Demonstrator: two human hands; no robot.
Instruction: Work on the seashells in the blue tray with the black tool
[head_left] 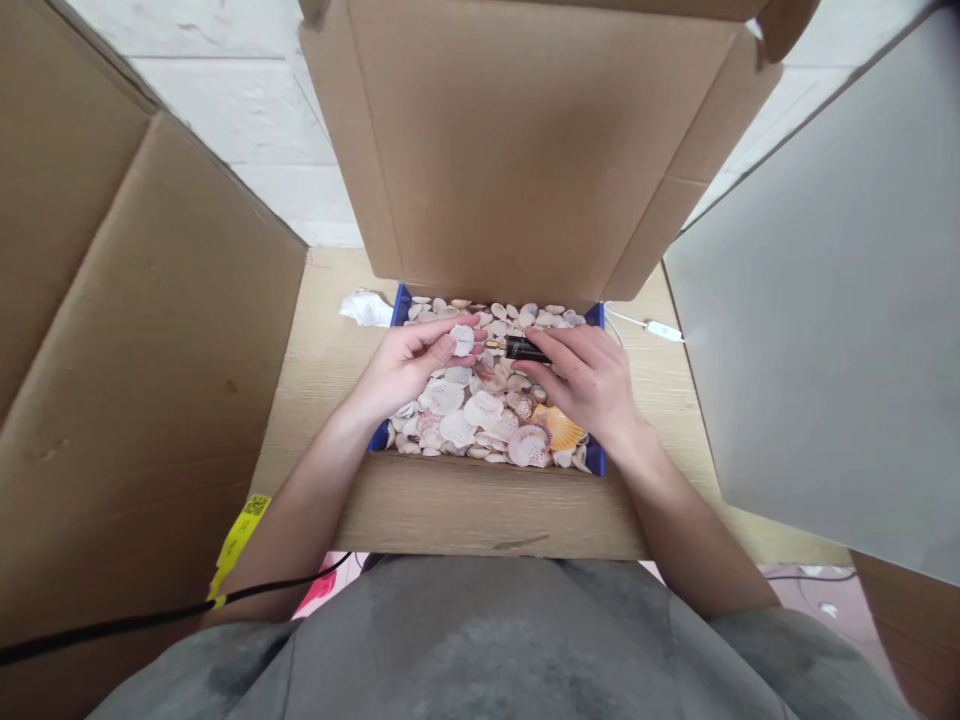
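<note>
Between the thumb and fingers of my left hand (pixel 411 362) is a small white seashell (pixel 463 341), its flat face turned up. My right hand (pixel 589 375) grips a black mini drill (pixel 526 349) with a brass-coloured chuck, which points left at the shell. A small gap seems to lie between the chuck and the shell; whether a thin bit touches it I cannot tell. Both hands are above an open box with blue ends (pixel 598 458), filled with many loose shells. Larger white shells (pixel 484 409) and an orange scallop shell (pixel 557 427) lie near its front.
Behind the box stands the raised cardboard lid (pixel 540 150). Tall cardboard (pixel 150 300) closes off the left, a grey panel (pixel 825 300) the right. A crumpled white tissue (pixel 365 308) and a white cable switch (pixel 664 331) lie on the wooden table (pixel 487 515). A black cable (pixel 285 585) crosses my left forearm.
</note>
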